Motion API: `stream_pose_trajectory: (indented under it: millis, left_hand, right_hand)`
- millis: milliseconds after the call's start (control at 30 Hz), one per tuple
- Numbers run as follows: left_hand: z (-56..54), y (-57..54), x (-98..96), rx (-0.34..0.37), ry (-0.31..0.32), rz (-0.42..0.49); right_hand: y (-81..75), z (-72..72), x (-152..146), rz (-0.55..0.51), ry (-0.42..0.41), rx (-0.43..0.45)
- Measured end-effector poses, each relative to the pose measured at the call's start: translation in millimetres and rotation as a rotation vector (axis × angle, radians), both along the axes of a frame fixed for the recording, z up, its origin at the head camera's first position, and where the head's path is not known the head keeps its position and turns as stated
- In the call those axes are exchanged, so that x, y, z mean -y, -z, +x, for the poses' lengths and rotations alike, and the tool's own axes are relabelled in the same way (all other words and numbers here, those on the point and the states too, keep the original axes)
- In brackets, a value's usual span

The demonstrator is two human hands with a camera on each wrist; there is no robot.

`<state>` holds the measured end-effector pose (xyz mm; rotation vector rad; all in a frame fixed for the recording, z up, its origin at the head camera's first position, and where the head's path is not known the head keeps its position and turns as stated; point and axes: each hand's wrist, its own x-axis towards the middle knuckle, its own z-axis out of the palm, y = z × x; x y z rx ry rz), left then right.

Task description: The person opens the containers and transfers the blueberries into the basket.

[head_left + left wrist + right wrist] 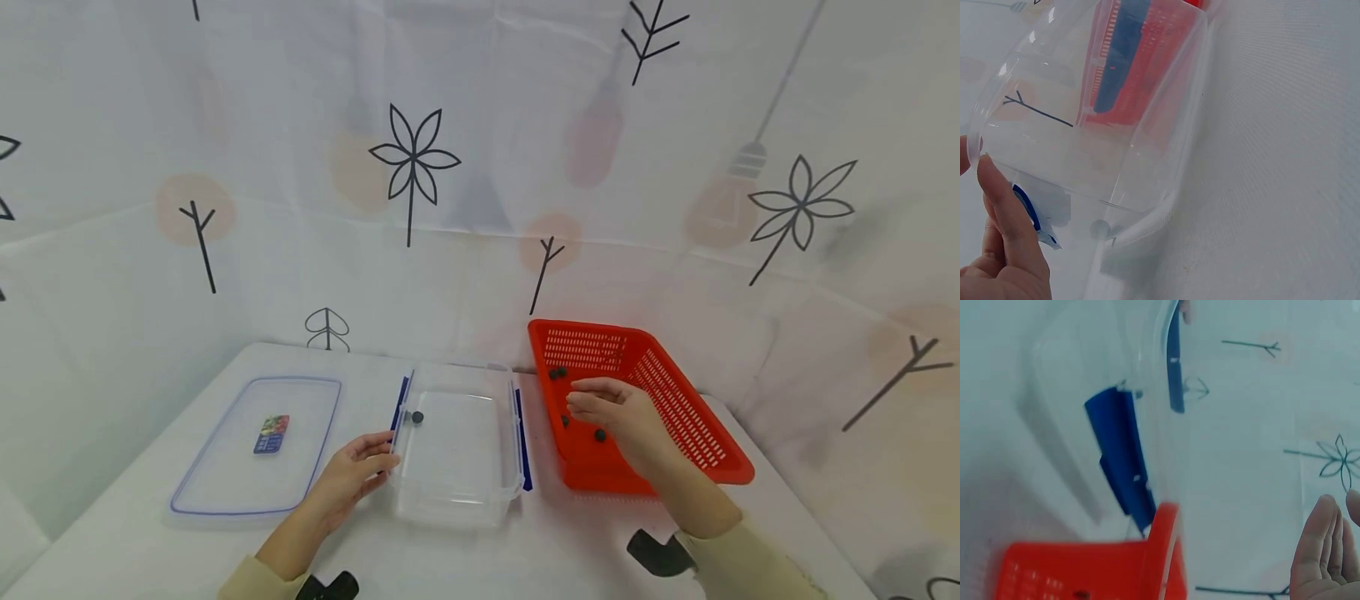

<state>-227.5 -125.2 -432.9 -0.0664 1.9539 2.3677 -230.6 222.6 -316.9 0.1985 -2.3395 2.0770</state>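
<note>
A clear plastic container (453, 500) with blue side clips stands on the table. My left hand (358, 475) pinches its left rim between thumb and fingers, seen also in the left wrist view. Inside, near the left wall, lies one small dark round piece (417, 417). To the right, my right hand (618, 417) is over a red plastic basket (678, 400), fingers extended close together, with nothing visible in them. Several similar dark pieces (600, 435) lie in the basket. The right wrist view catches only part of the right hand (1325, 550), at its lower right edge.
A clear lid (217, 487) with a blue edge and a colourful label (272, 434) lies flat on the white table (555, 550) at the left. A patterned cloth (480, 167) hangs behind the table. The basket stands close to the container's right side.
</note>
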Motion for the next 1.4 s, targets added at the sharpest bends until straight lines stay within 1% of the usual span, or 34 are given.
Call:
stream_pose_trajectory:
  millis: [167,433,533,667,800,900,1033,1133,1267,1400]
  left_hand:
    - [0.5,-1.1,0.2,0.004,0.003,0.004]
    - [2.5,-3.4,0.1,-0.001,-0.001,-0.004]
    - [2.0,-2.9,0.3,0.003,-0.006,-0.009]
    - [0.3,-1.3,0.8,0.001,-0.004,-0.007]
    - [0.2,-0.6,1.6,-0.006,-0.005,-0.006]
    - [1.2,-0.2,2.4,-0.004,-0.010,-0.006]
    - [2.5,1.0,3.8,0.010,-0.030,0.001]
    - [1.7,2.3,4.2,0.011,-0.042,0.005]
    - [-1.0,3.3,2.4,-0.004,-0.029,-0.002]
    - [-3.0,3.7,-0.2,0.002,-0.023,-0.003]
  right_hand:
    - [1.5,-6.2,27.0,-0.014,-0.015,0.004]
    - [8.1,-21.7,64.1,-0.055,-0.031,0.020]
    - [10.6,-28.9,75.1,-0.037,-0.039,0.026]
    - [11.4,-40.4,88.7,-0.040,-0.061,0.055]
    - [11.6,-53.2,100.6,-0.090,-0.079,0.081]
    - [13.4,-62.9,108.9,-0.101,-0.083,0.091]
    - [17.0,-77.4,120.6,-0.071,-0.073,0.113]
    - [20.0,-90.3,128.1,-0.053,-0.046,0.147]
    - [23.1,-105.9,134.4,-0.014,-0.024,0.194]
    - [28.2,-119.2,139.6,0.049,-0.025,0.195]
